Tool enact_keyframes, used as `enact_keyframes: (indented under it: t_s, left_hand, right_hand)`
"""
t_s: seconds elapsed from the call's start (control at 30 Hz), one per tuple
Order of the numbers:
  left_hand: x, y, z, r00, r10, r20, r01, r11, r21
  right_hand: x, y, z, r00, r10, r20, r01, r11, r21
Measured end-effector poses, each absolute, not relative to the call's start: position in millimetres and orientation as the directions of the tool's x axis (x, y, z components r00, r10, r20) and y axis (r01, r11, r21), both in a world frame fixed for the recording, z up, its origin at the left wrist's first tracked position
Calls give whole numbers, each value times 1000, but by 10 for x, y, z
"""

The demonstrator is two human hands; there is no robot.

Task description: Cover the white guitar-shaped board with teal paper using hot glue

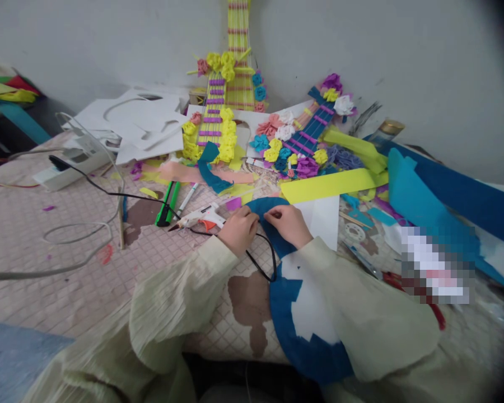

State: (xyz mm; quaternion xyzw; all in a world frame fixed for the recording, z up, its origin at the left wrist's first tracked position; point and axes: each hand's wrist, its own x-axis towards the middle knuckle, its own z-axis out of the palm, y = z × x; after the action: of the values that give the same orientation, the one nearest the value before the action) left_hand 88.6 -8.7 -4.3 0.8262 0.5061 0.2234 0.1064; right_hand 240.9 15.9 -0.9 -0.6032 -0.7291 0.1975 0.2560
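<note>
A white cardboard cutout (317, 313) with a rounded end lies in front of me, its edge covered with blue crepe paper (286, 330). At its far end, both hands are at the curved blue paper. My left hand (240, 229) is closed, its fingertips pinching the left side of the paper. Facing it, my right hand (290, 225) is closed too, thumb and forefinger pinching the paper's inner area. A white glue gun (205, 215) with an orange trigger lies just left of my left hand, and its black cord loops beneath my left wrist.
A green utility knife (168, 202) and a white pen (186, 200) lie left of the glue gun. Red-handled scissors (397, 280) lie right. Paper-flower-decorated instrument models (306, 134) stand at the back, with a yellow paper strip (331, 186) before them. A power strip (73, 165) sits left.
</note>
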Motion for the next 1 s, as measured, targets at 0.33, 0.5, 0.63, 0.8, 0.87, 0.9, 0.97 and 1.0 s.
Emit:
enact_keyframes:
  t_s: [0.33,0.5,0.63,0.8,0.87,0.9,0.97,1.0]
  left_hand:
    - [891,-84,-51,415,884,216,792,-468,392]
    - [898,-86,-43,421,886,194,804,-464,371]
    - [907,-77,-58,421,885,198,808,-465,361]
    - [908,-74,-80,433,880,192,811,-474,343]
    - [908,-79,-85,439,877,197,810,-481,336]
    - [909,-81,-86,440,875,200,809,-483,335]
    - [914,-88,-85,441,876,197,812,-483,328]
    - [917,-91,-82,441,877,190,817,-480,319]
  right_hand:
    - [2402,157,-34,-125,981,151,781,191,-595]
    - [2399,158,-36,-127,980,155,780,195,-595]
    - [2398,157,-36,-127,979,162,779,199,-594]
    - [2395,158,-38,-129,978,161,777,201,-597]
    - [2396,161,-41,-127,979,160,777,199,-597]
    - [2396,163,-43,-129,979,159,777,199,-597]
    - [2397,169,-49,-132,978,159,778,201,-596]
    - [2397,171,-52,-132,978,160,778,202,-594]
